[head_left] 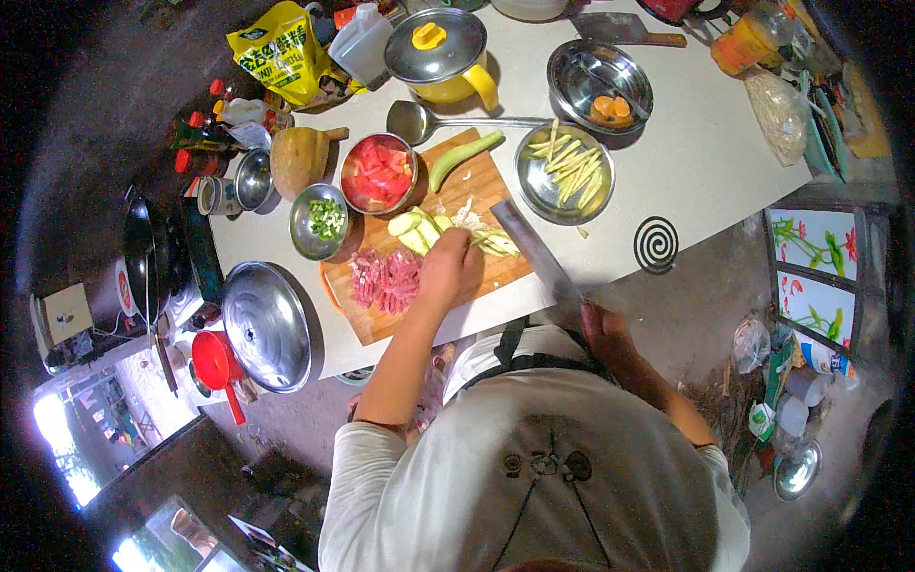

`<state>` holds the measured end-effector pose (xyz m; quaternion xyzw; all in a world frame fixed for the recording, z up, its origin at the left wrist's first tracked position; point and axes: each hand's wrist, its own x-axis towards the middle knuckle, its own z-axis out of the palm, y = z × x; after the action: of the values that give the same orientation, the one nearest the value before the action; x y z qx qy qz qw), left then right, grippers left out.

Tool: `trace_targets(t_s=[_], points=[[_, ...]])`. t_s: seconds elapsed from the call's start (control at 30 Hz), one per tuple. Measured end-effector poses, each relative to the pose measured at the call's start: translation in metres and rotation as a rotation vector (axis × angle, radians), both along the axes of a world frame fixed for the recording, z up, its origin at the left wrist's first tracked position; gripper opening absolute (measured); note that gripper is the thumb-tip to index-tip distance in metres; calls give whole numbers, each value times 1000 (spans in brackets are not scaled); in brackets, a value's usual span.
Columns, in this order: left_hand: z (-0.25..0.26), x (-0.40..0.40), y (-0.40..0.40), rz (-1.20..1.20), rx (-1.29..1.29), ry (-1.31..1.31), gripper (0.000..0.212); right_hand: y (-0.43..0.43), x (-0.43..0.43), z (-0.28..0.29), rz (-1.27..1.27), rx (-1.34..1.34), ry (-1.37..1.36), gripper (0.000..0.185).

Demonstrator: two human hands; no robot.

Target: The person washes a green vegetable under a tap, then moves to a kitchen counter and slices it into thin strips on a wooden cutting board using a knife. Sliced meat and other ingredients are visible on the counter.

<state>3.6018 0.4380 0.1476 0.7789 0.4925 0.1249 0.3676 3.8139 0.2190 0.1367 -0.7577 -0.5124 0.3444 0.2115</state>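
Observation:
My right hand [606, 330] grips a cleaver [532, 243], whose blade slants across the right edge of the wooden cutting board [364, 314]. Over the middle of the board is my left hand [452, 263], touching pale green vegetable pieces; its fingertips are hidden. Wide slices [413, 227] of that vegetable lie left of it, with thin strips [498, 243] to its right. A heap of sliced raw meat [386, 280] sits beside my left wrist. Towards the board's far corner lies a curved green vegetable [461, 159], possibly a peeled gourd or eggplant.
Around the board stand bowls of red cut vegetable [379, 175], chopped green onion [325, 219] and pale strips [572, 171]. A spatula [411, 124], a lidded yellow pot [434, 53], a divided bowl [600, 79], a pot lid [266, 325] and a mosquito coil [655, 244] are also on the table.

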Motion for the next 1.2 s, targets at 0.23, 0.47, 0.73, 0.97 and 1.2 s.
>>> trace_targets(t_s=[0.23,0.47,0.73,0.97,1.2], points=[[-60,-32,-58,-137,350,81,18,22,-10,34,217,-22,-53,25],[-69,-29,-67,-101,390,14,24,41,-23,70,298,-308,-86,26],[-75,-29,-67,-69,411,-21,23,30,-34,47,345,-257,-242,24],[-81,-31,-63,-66,440,-84,21,22,-34,-6,235,-19,-230,24],[-80,-33,-66,-57,432,-64,22,28,-42,40,288,-263,-256,23]])
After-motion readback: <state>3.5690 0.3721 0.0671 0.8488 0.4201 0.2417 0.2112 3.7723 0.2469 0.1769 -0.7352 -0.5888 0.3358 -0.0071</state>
